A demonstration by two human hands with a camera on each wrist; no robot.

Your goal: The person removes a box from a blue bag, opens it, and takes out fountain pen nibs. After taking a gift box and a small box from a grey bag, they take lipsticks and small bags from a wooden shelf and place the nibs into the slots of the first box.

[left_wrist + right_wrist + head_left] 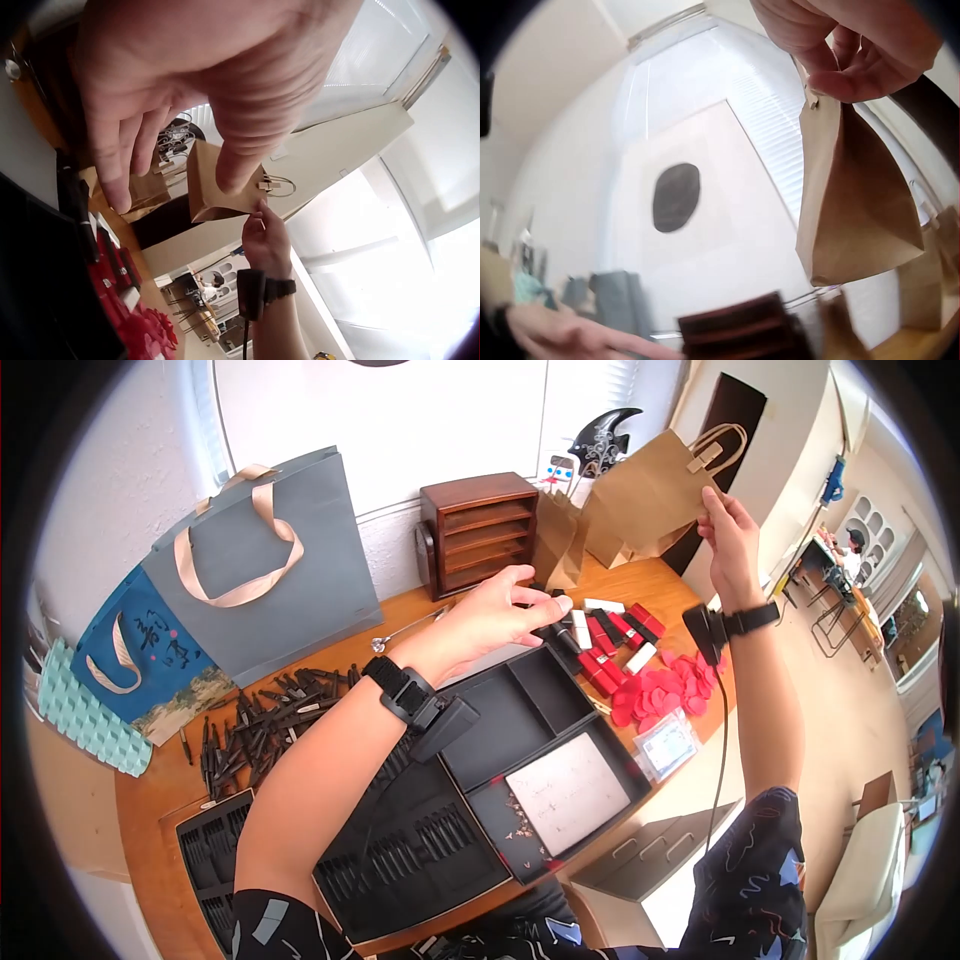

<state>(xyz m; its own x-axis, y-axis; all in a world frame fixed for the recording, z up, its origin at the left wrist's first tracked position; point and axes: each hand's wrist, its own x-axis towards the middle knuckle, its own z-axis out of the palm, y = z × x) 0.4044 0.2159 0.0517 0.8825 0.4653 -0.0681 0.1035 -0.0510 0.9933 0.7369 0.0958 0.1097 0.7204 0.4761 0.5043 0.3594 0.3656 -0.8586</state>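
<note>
At the upper right of the head view, my right hand (733,545) pinches the top edge of a brown paper bag (645,495) with twisted handles. The bag hangs raised and tilted in front of other paper bags. In the right wrist view the thumb and fingers grip the bag's (855,202) rim, beside a small wooden clip. My left hand (490,618) reaches over the black compartment box (490,730), its fingers spread and holding nothing. Past those fingertips lie red, white and black lipstick tubes (605,650).
A small wooden drawer rack (480,530) stands at the back. Grey (270,570) and blue (150,630) gift bags are at the left, near many dark slim tubes (270,720). Red petals (665,690) lie by the right table edge. A seated person (852,555) is far off.
</note>
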